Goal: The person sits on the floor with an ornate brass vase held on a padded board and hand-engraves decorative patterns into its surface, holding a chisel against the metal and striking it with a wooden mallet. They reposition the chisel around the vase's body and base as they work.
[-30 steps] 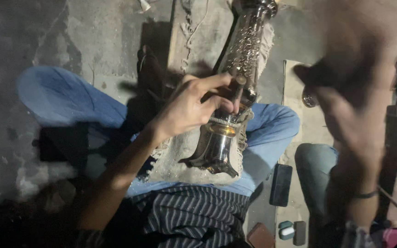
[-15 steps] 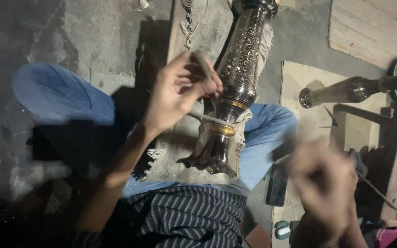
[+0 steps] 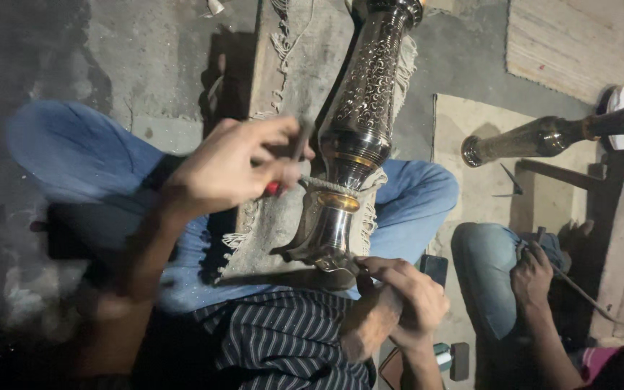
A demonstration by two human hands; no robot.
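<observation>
Since a moment ago, the right hand (image 3: 399, 303) has dropped from mid-air to the base of the engraved metal vase (image 3: 359, 137) lying across the lap, fingers curled at its foot. The left hand (image 3: 232, 170) has lifted off the vase, closed around a red-handled tool (image 3: 283, 170). The vase's inside is hidden.

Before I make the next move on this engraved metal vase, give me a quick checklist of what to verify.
1. Left hand grips the red-handled tool: ok; its tip is blurred.
2. Right hand steadies the engraved metal vase at its foot: ok.
3. Vase rests on the fringed cloth across the lap: ok.
4. Tool tip placed on the vase: cannot tell.
5. Neighbour's hand clear of the vase: ok.
6. Second metal vase lies apart: ok.
</observation>
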